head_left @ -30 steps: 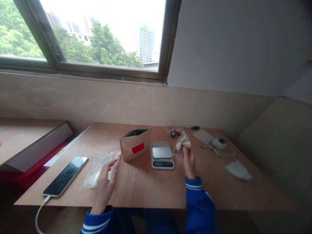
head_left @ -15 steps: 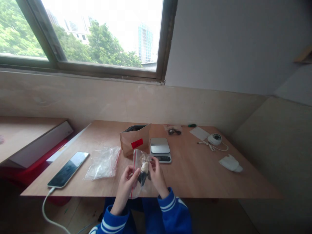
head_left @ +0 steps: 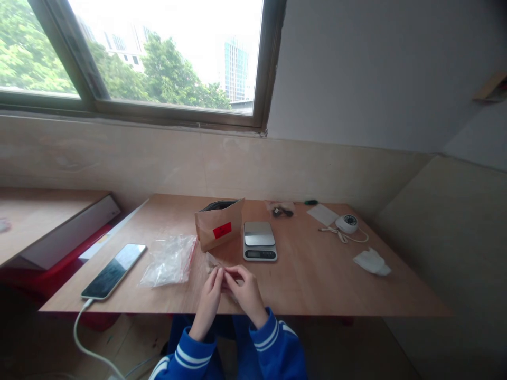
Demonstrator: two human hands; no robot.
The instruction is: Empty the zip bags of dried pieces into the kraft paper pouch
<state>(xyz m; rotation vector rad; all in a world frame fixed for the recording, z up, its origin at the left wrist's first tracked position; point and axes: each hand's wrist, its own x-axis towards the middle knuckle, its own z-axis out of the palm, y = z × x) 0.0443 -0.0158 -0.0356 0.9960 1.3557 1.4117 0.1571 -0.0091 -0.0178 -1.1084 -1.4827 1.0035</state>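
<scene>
Close together near the table's front edge, my left hand (head_left: 213,293) and my right hand (head_left: 247,291) both pinch a small clear zip bag (head_left: 212,261). Their fingertips meet along the bag, and most of it, with its contents, is hidden behind the fingers. Just beyond the hands stand an open brown paper pouch (head_left: 206,228) with a red label and a silver-topped digital scale (head_left: 259,235). Left of my left hand lies a pile of clear zip bags (head_left: 168,261).
A phone (head_left: 114,272) on a white cable lies at the left. At the back are a bagged black cable (head_left: 281,211) and a green-handled tool (head_left: 311,202). To the right sit a white card (head_left: 321,215), a white dome camera (head_left: 347,224) and crumpled white wrapping (head_left: 372,262).
The fingers of both hands have come together on the bag, which has turned from upright to lower and flatter. Its light and dark contents, seen before, are now covered.
</scene>
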